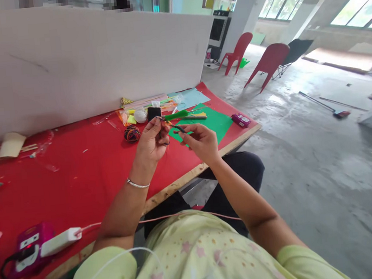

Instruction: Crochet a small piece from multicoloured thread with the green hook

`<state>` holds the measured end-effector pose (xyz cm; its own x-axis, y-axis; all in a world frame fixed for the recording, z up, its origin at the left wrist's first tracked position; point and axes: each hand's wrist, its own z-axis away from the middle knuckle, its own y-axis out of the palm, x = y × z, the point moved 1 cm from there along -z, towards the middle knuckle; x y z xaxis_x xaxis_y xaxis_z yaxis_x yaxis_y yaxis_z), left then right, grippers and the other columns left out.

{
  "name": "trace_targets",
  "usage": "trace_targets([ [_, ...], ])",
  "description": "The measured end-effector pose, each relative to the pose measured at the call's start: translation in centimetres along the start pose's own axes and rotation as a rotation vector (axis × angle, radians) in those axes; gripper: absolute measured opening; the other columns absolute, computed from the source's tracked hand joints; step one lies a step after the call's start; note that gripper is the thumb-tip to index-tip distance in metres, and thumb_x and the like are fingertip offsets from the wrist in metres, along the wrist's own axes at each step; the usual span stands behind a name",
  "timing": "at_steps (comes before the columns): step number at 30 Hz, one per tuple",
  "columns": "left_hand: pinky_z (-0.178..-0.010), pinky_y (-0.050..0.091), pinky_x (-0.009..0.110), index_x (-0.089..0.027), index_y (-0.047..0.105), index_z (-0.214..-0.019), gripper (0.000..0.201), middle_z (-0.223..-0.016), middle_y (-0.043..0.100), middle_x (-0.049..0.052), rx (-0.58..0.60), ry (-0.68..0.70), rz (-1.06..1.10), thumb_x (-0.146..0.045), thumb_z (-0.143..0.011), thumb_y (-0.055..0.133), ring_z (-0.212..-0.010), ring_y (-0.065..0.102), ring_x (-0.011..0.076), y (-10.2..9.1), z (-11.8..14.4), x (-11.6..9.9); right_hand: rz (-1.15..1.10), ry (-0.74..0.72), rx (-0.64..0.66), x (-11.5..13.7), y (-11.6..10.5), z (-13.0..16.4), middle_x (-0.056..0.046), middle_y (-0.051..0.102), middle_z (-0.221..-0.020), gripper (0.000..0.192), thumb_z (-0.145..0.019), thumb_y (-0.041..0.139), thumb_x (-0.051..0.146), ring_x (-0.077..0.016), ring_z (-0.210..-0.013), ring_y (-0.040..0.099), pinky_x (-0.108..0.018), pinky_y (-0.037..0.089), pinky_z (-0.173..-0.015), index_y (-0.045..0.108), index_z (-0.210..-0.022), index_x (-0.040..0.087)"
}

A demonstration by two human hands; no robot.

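Observation:
My left hand is closed in a pinch above the red table, with a bracelet on its wrist. Between it and my right hand runs a short dark yarn cord with bits of orange near the left fingertips. The right thumb and fingers pinch the cord's other end. To the left of my left hand lies a ball of multicoloured yarn. Just behind the hands are a black box-like item, a white ball and a green-handled tool, partly covered by the fingers.
A green sheet and a purple device lie near the red table's right end. A white panel stands along its back. At the lower left are a purple power socket and a white charger with cables.

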<state>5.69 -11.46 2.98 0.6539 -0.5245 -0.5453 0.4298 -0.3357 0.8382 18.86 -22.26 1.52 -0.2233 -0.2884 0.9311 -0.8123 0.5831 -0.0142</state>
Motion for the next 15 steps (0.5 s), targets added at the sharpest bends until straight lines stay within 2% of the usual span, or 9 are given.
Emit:
trace_targets([
  [4, -0.044, 0.040, 0.009, -0.019, 0.069, -0.088, 0.013, -0.077, 0.074, -0.003, -0.049, -0.034, 0.015, -0.014, -0.094, 0.080, -0.069, 0.075, 0.0068, 0.1, -0.4, -0.3, 0.315, -0.357, -0.030, -0.3, -0.6, -0.5, -0.002, 0.082, -0.086, 0.009, -0.092, 0.077, 0.034, -0.0142, -0.072, 0.076, -0.025, 0.061, -0.062, 0.075, -0.091, 0.025],
  [7, -0.045, 0.046, 0.010, -0.019, 0.070, -0.088, 0.013, -0.073, 0.072, -0.004, -0.095, -0.027, 0.029, -0.012, -0.098, 0.073, -0.065, 0.073, 0.0064, 0.6, -0.7, -0.6, 0.416, -0.577, -0.032, -0.3, -0.8, -0.9, -0.005, 0.083, -0.099, 0.009, -0.096, 0.069, 0.025, -0.0166, -0.089, 0.079, -0.028, 0.066, -0.073, 0.078, -0.096, 0.026],
  [10, -0.047, 0.048, 0.010, -0.018, 0.070, -0.085, 0.019, -0.073, 0.073, -0.003, -0.109, 0.002, 0.057, -0.009, -0.101, 0.068, -0.066, 0.073, 0.0064, 1.0, -1.0, -0.9, 0.325, -0.609, -0.030, -0.2, -0.6, -1.1, -0.007, 0.082, -0.108, 0.014, -0.097, 0.069, 0.025, -0.0183, -0.094, 0.079, -0.031, 0.069, -0.073, 0.078, -0.107, 0.028],
  [13, -0.051, 0.052, 0.012, -0.019, 0.071, -0.084, 0.019, -0.073, 0.072, -0.003, -0.116, 0.042, 0.066, -0.008, -0.100, 0.070, -0.067, 0.073, 0.0067, 0.5, -1.6, -1.2, 0.170, -0.520, -0.006, -0.7, 0.0, -1.7, -0.007, 0.081, -0.111, 0.023, -0.099, 0.068, 0.029, -0.0210, -0.100, 0.081, -0.035, 0.072, -0.079, 0.074, -0.121, 0.030],
  [15, -0.054, 0.055, 0.013, -0.019, 0.072, -0.084, 0.018, -0.074, 0.072, -0.004, -0.136, 0.054, 0.068, -0.008, -0.099, 0.071, -0.067, 0.073, 0.0071, -0.2, -2.2, -1.2, 0.063, -0.469, -0.041, -1.3, 0.6, -2.5, -0.005, 0.081, -0.107, 0.021, -0.099, 0.072, 0.029, -0.0201, -0.096, 0.081, -0.034, 0.072, -0.079, 0.074, -0.119, 0.031],
])
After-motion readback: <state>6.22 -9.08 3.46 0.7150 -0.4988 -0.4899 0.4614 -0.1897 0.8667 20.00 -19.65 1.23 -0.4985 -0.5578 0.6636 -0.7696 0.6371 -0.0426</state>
